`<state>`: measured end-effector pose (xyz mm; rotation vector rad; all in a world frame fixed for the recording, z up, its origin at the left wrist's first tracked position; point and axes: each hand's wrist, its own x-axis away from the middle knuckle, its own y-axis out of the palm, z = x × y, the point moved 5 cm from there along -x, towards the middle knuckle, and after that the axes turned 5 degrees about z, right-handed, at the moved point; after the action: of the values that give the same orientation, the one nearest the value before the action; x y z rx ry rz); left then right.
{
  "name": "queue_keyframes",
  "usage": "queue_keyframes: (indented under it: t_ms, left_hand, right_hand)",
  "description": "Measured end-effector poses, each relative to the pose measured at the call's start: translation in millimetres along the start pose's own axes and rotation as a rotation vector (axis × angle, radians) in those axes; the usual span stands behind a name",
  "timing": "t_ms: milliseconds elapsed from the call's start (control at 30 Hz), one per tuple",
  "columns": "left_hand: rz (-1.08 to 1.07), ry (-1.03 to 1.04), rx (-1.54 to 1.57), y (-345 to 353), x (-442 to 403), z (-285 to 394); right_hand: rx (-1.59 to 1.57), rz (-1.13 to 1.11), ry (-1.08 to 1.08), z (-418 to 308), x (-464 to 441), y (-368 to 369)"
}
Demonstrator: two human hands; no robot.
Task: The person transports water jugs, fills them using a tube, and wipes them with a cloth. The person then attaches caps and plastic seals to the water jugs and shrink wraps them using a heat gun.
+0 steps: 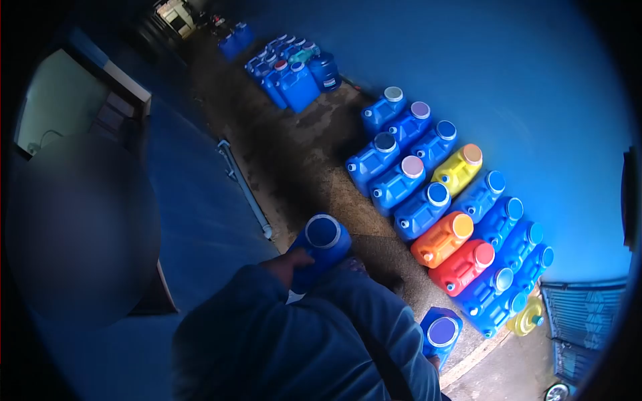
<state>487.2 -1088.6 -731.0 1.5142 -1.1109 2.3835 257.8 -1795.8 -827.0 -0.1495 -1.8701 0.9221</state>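
Note:
My left hand (289, 264) is closed at the side of a blue water jug (328, 237) with a round, white-rimmed lid, held in front of my body. The sleeve hides part of the jug. Down at my right, a second blue jug (443, 332) with a purplish lid hangs beside my hip. Only a bit of my right hand (435, 361) shows at its lower edge, apparently gripping it; most of those fingers are hidden. Close by, a red jug (463, 267) and an orange jug (441, 240) stand in the rows along the wall.
Several blue jugs (422, 212) and a yellow jug (458, 170) line the blue wall. Another cluster of jugs (298, 87) stands farther up the passage. A pipe (245, 189) runs along the left wall. At lower right are a clear yellowish bottle (526, 317) and a metal gate (582, 311).

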Motion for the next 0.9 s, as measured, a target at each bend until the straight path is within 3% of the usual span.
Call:
queue_keyframes:
  t_ms: [33,67,100,133,267,367,400,433,500,567,733,900]
  left_hand:
    - [0.016,0.008,0.037,-1,-9,-16]
    - [-0.019,0.005,0.042,-2,-16,-34]
    - [-0.034,0.063,0.273,-9,-25,-47]
    - [-0.059,0.113,0.496,-14,-36,-61]
    - [-0.048,0.093,0.293,-22,-104,-126]
    - [-0.128,-0.195,0.383,-51,-105,-157]
    - [-0.141,-0.213,0.412,-63,-106,-166]
    - [-0.149,-0.226,0.438,-75,-108,-174]
    - [-0.162,-0.248,0.479,-100,-108,-194]
    - [-0.164,-0.269,0.519,-127,-113,-214]
    - [-0.14,-0.33,0.571,-207,-131,-256]
    - [-0.113,-0.412,0.589,-316,-164,-289]
  right_hand:
    - [0.023,0.009,0.01,-24,4,-20]
    - [0.189,-0.129,-0.082,-55,8,-36]
    - [0.342,-0.265,-0.163,-91,16,-46]
    - [0.383,-0.237,-0.204,-119,28,-52]
    - [0.579,-0.176,-0.181,-234,61,-43]
    - [0.647,-0.251,-0.049,-292,59,-16]
    - [0.622,-0.276,-0.125,-318,60,-3]
    - [0.59,-0.301,-0.203,-353,67,13]
    - [0.397,-0.433,-0.087,-397,64,58]
    - [0.311,-0.447,-0.141,-443,55,114]
    - [0.501,-0.548,-0.311,-587,35,249]
    - [0.262,-0.657,-0.238,-740,11,362]
